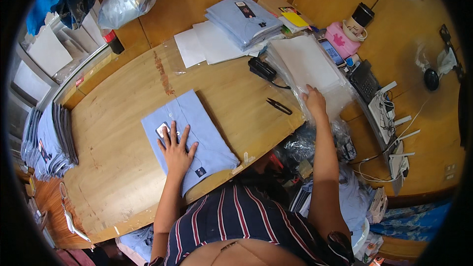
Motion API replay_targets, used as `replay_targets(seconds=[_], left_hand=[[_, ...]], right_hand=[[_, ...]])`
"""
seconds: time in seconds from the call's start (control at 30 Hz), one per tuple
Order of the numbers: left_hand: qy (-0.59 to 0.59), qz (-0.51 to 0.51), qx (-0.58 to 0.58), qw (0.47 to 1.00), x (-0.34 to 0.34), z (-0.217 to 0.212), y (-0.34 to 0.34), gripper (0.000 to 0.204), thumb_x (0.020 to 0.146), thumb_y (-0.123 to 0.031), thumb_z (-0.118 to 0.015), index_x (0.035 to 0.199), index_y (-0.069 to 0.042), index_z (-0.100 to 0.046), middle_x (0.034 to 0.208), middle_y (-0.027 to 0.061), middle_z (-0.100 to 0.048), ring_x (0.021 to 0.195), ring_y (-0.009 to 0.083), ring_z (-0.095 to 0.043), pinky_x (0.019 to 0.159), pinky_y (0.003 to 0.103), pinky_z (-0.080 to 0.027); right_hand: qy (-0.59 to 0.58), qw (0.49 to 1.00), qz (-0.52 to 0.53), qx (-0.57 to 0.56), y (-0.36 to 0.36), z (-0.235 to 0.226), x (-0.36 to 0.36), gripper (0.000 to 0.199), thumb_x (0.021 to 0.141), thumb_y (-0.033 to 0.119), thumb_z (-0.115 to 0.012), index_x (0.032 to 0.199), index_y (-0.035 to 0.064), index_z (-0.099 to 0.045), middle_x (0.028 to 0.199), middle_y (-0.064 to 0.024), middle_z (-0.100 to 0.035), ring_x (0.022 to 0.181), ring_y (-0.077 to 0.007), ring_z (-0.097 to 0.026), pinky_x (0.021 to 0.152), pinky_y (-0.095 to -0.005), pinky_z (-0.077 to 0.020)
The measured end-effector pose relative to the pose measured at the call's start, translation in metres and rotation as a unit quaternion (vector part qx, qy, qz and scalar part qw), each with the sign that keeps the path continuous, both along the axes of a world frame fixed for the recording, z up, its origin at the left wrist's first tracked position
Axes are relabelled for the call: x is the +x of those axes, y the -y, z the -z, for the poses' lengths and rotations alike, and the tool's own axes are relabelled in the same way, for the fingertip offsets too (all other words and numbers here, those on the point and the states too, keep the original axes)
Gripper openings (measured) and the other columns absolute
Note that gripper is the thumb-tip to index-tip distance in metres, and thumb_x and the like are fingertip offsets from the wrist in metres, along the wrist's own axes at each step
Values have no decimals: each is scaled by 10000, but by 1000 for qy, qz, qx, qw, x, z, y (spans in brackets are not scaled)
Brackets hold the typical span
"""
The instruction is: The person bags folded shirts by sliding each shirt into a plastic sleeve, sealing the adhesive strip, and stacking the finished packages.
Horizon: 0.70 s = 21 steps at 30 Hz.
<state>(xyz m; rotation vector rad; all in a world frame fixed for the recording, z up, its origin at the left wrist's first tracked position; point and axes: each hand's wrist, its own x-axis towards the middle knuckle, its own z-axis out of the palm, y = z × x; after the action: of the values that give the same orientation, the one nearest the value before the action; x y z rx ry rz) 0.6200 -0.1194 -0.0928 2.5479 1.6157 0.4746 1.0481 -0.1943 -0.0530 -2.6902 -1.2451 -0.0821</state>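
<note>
A folded light-blue shirt (209,140) lies near the front edge of the wooden table, with a tag on its chest and a small dark label near the hem. Flat on it rests my left hand (178,155), open, fingers spread beside the tag. My right hand (315,103) reaches to the stack of clear plastic bags (340,93) at the table's right end, fingers drawn together on a bag at its near-left edge; the fingertips are small in view. White sheets (305,61) show within the stack. Black thread snips (279,106) lie left of that hand.
Folded blue shirts (241,22) are piled on white paper (189,49) at the back. More shirts (56,140) stand stacked at the left edge. A black device (262,70), a phone (331,52), a pink container (341,39) and a desk telephone (364,81) sit around the bags.
</note>
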Motion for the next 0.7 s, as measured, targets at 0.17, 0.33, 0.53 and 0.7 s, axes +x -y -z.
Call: replay_targets(seconds=[0.17, 0.33, 0.53, 0.7], left_hand=[[4, 3, -1, 1000, 0, 0, -1, 523, 723, -420, -557, 1210, -275, -432, 1374, 61, -203, 1269, 326, -111, 959, 574, -81], [13, 29, 22, 999, 7, -18, 6, 514, 743, -396, -540, 1205, -195, -441, 1358, 70, -238, 1264, 319, -142, 964, 567, -72], [-28, 271, 29, 962, 72, -20, -10, 331, 767, -337, -514, 1010, -115, -546, 1152, 80, -447, 1191, 262, -303, 955, 585, -106], [-13, 282, 6, 959, 52, 5, -25, 277, 764, -342, -510, 892, -100, -557, 1046, 93, -476, 1116, 227, -390, 931, 622, -122]], right_hand=[[88, 994, 32, -56, -3, -19, 8, 228, 771, 150, -475, 959, 76, -580, 853, -173, -590, 761, -326, -584, 651, -401, -472], [188, 968, 16, 166, 4, -102, -37, 222, 754, 116, -479, 947, 93, -586, 790, -113, -603, 690, -289, -587, 575, -384, -472], [224, 952, -201, 59, -15, -43, -175, 353, 726, 145, -478, 1077, 108, -497, 879, -74, -555, 782, -232, -553, 647, -350, -461], [-21, 956, -281, 78, -22, 28, -240, 316, 713, 169, -522, 1014, 77, -537, 888, -115, -571, 814, -280, -559, 671, -372, -466]])
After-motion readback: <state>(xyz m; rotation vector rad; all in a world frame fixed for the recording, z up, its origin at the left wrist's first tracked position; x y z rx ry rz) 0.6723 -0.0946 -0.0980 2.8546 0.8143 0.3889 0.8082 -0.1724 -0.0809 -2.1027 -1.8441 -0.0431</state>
